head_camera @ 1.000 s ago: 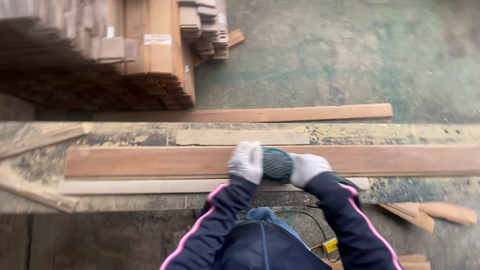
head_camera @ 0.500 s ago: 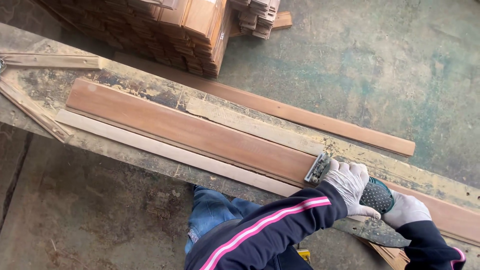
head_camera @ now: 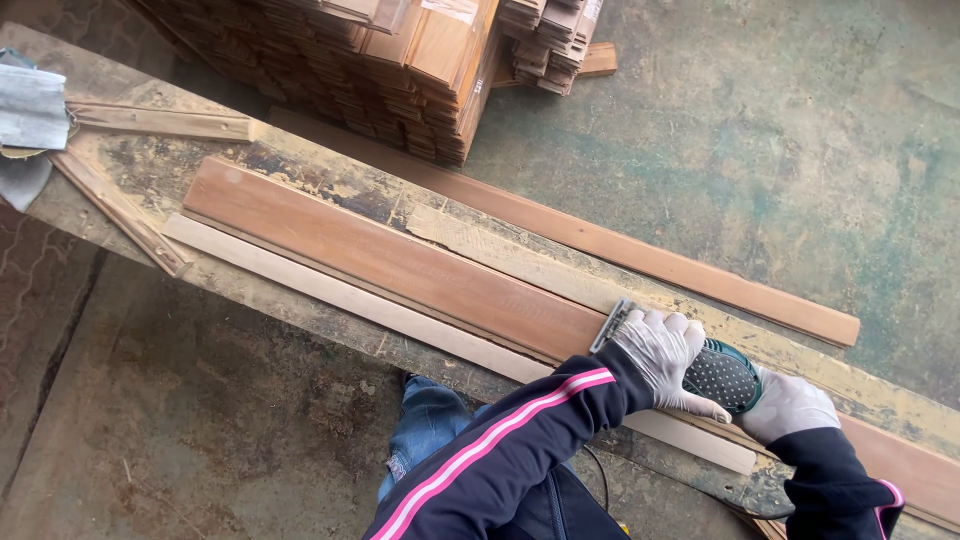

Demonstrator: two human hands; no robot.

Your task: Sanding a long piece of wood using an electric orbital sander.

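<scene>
Head view: a grey cloth (head_camera: 30, 105) lies at the workbench's (head_camera: 330, 180) left end, with stacked boards (head_camera: 400, 60) behind. 2 gloved hands clamp a green sander (head_camera: 720, 375) on a reddish plank (head_camera: 400, 265): the left hand (head_camera: 660, 350) wraps its front, the right hand (head_camera: 790, 405) grips its rear.
</scene>
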